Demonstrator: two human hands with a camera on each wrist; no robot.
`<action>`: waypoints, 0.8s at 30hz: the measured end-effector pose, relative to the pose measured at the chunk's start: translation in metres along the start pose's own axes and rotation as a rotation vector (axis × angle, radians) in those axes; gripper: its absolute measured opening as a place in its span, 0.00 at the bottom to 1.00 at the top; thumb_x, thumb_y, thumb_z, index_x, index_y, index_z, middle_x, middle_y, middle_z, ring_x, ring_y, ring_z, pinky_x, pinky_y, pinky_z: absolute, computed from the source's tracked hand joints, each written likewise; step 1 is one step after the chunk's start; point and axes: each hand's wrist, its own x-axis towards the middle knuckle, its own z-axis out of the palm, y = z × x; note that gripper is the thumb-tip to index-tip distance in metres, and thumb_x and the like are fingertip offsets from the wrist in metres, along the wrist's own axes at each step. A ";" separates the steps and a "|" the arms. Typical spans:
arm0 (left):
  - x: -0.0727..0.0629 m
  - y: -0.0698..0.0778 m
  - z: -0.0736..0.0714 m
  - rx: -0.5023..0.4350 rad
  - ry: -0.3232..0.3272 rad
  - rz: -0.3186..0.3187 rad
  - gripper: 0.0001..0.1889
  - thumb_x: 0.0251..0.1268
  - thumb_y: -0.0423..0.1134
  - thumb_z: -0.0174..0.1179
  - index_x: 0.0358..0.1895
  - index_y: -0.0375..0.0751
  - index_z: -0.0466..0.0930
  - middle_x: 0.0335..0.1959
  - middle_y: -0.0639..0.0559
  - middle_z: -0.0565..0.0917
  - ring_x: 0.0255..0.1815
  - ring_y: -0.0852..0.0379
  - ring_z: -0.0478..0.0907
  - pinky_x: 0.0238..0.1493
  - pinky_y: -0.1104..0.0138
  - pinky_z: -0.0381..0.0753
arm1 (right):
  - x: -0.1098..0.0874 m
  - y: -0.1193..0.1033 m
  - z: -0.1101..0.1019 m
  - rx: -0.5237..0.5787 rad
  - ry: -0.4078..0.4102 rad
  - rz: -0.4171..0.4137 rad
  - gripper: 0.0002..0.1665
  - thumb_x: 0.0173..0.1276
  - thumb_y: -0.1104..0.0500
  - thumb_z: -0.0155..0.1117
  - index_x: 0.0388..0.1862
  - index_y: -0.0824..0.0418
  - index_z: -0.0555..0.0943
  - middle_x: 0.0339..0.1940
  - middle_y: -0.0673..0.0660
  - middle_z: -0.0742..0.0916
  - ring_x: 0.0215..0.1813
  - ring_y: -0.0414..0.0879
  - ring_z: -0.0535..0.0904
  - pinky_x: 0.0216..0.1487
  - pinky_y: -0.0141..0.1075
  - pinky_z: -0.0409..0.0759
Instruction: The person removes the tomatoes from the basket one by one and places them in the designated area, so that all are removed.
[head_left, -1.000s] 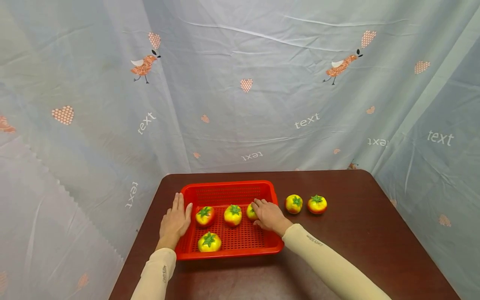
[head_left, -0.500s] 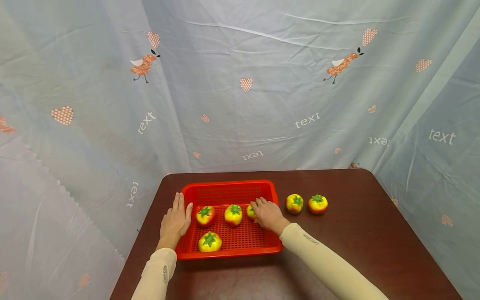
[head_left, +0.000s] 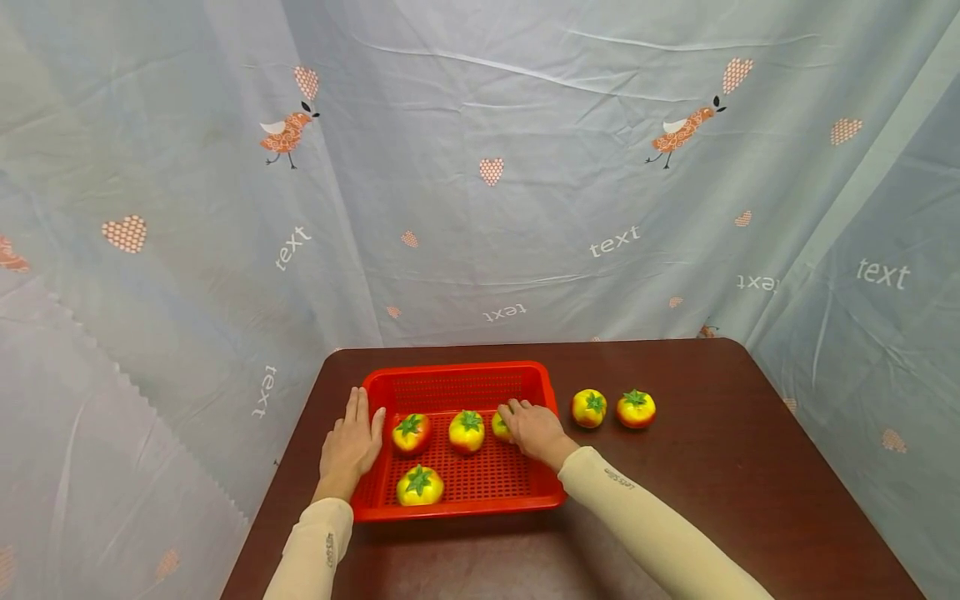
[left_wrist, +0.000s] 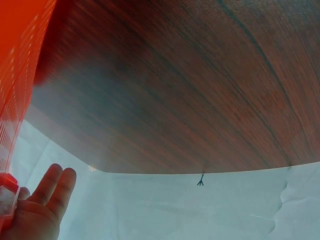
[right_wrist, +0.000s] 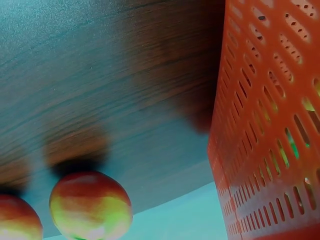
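A red slotted plastic basket (head_left: 465,507) stands on the table, with several yellow-red tomato-like fruits with green leafy tops inside. My left hand (head_left: 350,450) rests along the basket's left rim, fingers straight; in the left wrist view, the left hand (left_wrist: 37,215) shows beside the basket wall (left_wrist: 17,65). Over the right rim reaches my right hand (head_left: 534,432), its fingers curled over a tomato-like fruit (head_left: 501,428) that they partly hide. Beside it are a middle fruit (head_left: 467,432), a left fruit (head_left: 412,434) and a front fruit (head_left: 420,486). The right wrist view does not show the hand.
Right of the basket, two more fruits sit on the dark wooden table (head_left: 712,467): a nearer one (head_left: 588,408) and a farther one (head_left: 635,409). A pale blue printed curtain (head_left: 480,208) hangs behind the table and at both sides.
My right hand has shifted very slightly to the left with the fruit under its fingers. The left hand, basket and other fruits have stayed put.
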 end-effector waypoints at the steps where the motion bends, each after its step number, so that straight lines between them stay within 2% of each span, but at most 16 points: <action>1: 0.000 0.000 0.000 0.001 0.001 0.001 0.38 0.79 0.58 0.30 0.79 0.37 0.35 0.80 0.37 0.41 0.65 0.26 0.65 0.67 0.36 0.62 | 0.000 0.000 0.000 0.005 0.003 0.000 0.34 0.70 0.49 0.63 0.72 0.55 0.66 0.67 0.56 0.77 0.64 0.48 0.77 0.55 0.38 0.83; 4: 0.001 0.000 0.000 0.001 0.007 0.005 0.38 0.78 0.58 0.30 0.79 0.37 0.36 0.80 0.37 0.42 0.64 0.26 0.65 0.67 0.36 0.62 | 0.000 0.001 -0.001 0.013 0.021 0.002 0.36 0.71 0.51 0.61 0.75 0.55 0.63 0.71 0.57 0.74 0.69 0.50 0.74 0.61 0.39 0.80; 10: 0.001 0.000 0.001 -0.004 -0.001 0.003 0.37 0.79 0.56 0.32 0.79 0.37 0.35 0.80 0.37 0.41 0.64 0.25 0.65 0.67 0.36 0.62 | -0.002 0.003 -0.002 0.031 0.036 -0.009 0.37 0.71 0.49 0.60 0.75 0.57 0.64 0.70 0.57 0.74 0.68 0.51 0.73 0.64 0.41 0.77; 17: 0.000 -0.001 0.001 0.007 0.005 0.005 0.38 0.78 0.59 0.29 0.79 0.37 0.36 0.80 0.37 0.42 0.64 0.26 0.66 0.67 0.36 0.63 | -0.003 0.005 -0.004 0.077 0.111 -0.033 0.37 0.68 0.48 0.64 0.72 0.59 0.67 0.64 0.58 0.77 0.63 0.50 0.75 0.63 0.40 0.78; 24: 0.001 -0.001 0.000 0.004 0.002 0.000 0.38 0.78 0.58 0.31 0.79 0.38 0.36 0.80 0.37 0.41 0.65 0.26 0.65 0.67 0.36 0.61 | -0.005 0.007 -0.008 0.108 0.143 -0.041 0.37 0.68 0.49 0.65 0.72 0.60 0.67 0.64 0.58 0.76 0.62 0.51 0.75 0.60 0.40 0.79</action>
